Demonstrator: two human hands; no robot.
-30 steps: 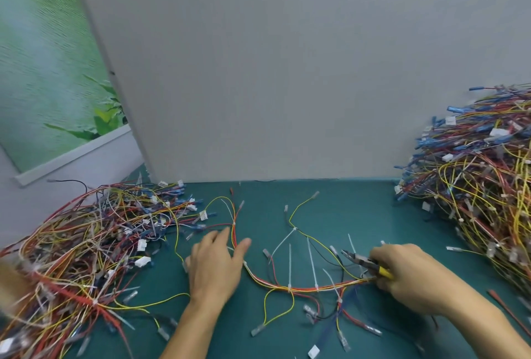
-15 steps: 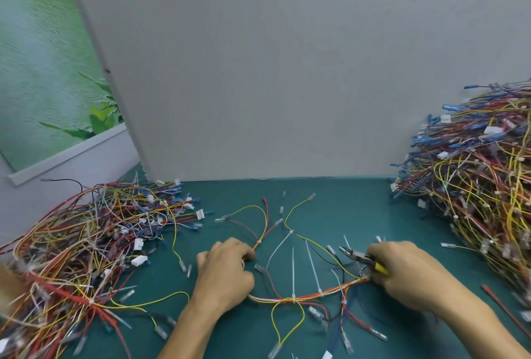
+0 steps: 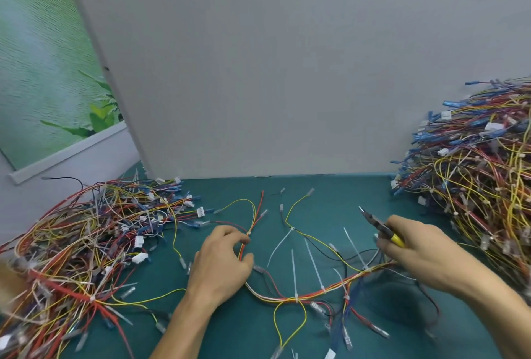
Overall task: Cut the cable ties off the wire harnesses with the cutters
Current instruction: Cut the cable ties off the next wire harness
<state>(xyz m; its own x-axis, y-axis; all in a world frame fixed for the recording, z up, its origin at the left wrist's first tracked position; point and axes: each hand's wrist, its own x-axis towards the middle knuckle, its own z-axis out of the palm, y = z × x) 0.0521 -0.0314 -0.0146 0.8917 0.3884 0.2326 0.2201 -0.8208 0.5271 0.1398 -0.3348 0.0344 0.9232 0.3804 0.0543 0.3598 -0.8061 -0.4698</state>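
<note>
Lying across the middle of the green table [image 3: 330,200], a wire harness [image 3: 313,295] of red, orange and yellow wires is seen, bound at intervals by white cable ties [image 3: 294,275] whose long tails point away from the person. One end of the harness is gripped by the left hand [image 3: 221,264], the wires being pinched between the curled fingers and the thumb, just below the spot where the strands fan out. The cutters [image 3: 379,226] are held in the right hand [image 3: 422,252], with the fingers wrapped round the yellow handles and the dark tips pointed up and to the left, near the far ends of the tie tails; whether the tips are touching anything cannot be told. The other end of the harness is hidden under this hand. A large tangled pile of wires [image 3: 86,243] is heaped at the left of the table, and a taller pile [image 3: 474,186] at the right. A grey panel [image 3: 287,71] is stood behind the table, with a green poster [image 3: 43,57] to its left.
</note>
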